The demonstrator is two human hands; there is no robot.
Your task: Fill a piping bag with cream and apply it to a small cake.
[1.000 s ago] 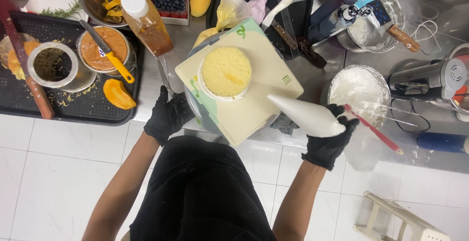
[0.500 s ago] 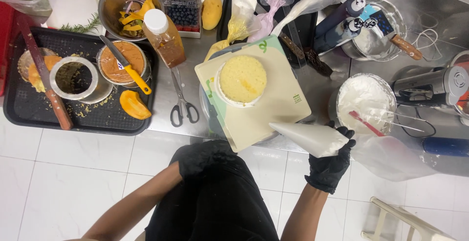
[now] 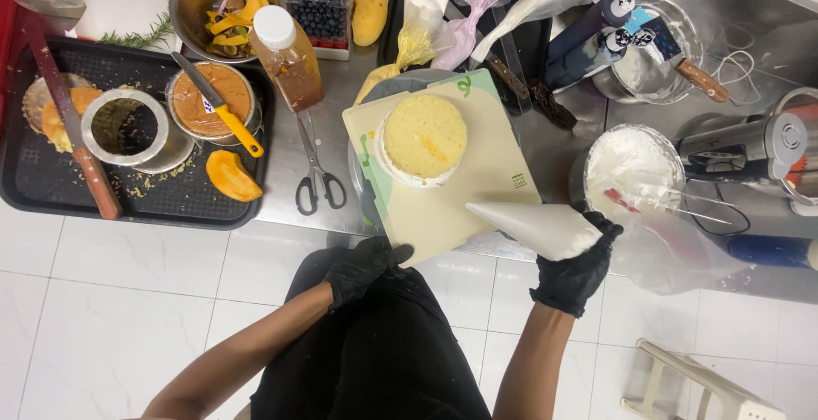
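Note:
Both my hands wear black gloves. My right hand [image 3: 578, 268] grips a white cream-filled piping bag [image 3: 535, 227], its tip pointing left over the corner of a cream-coloured board [image 3: 460, 207]. A round yellow sponge cake [image 3: 424, 135] lies on that board, on a turntable at the steel counter's edge. My left hand [image 3: 365, 267] is lowered in front of my black apron, just under the board's near corner, fingers loosely curled, holding nothing.
A bowl of white cream [image 3: 632, 173] stands right of the board. Scissors [image 3: 313, 173] lie left of it. A black tray [image 3: 51, 203] carries a knife [image 3: 72, 135], tins and mango pieces. Piping bags [image 3: 464, 20], a bottle [image 3: 285, 55], blueberries [image 3: 319, 18] and a mixer [image 3: 750, 147] sit behind.
My left hand has dropped from the board's left edge to my apron. My right hand with the piping bag shifted slightly right. The view shifted, so the counter sits a little more to the right.

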